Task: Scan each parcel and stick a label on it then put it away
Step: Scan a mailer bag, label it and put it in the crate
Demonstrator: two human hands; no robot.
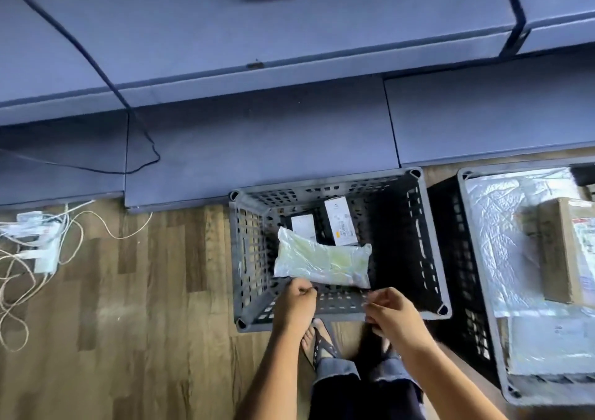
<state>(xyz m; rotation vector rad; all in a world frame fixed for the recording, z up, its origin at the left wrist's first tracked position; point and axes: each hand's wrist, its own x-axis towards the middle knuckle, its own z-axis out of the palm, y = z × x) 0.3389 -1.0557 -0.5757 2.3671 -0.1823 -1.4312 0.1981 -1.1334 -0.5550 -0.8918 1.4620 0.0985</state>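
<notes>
A pale green parcel in clear plastic wrap (322, 261) hangs tilted over the open grey crate (431, 242) on the floor. My left hand (297, 300) has its fingers curled right at the parcel's near left edge; whether it pinches the wrap I cannot tell. To the right, my right hand (391, 311) is also curled, thumb against fingers, a small gap below the parcel's near right corner, with nothing in it. Two dark boxes with white labels (339, 224) lie at the bottom of the crate, behind the parcel.
A second crate (483, 290) at the right holds white plastic mailers and a brown carton (561, 252). A blue counter (257, 49) runs across the top with cardboard on it. Cables and a power strip (35, 242) lie on the wooden floor at the left. My feet stand just before the crate.
</notes>
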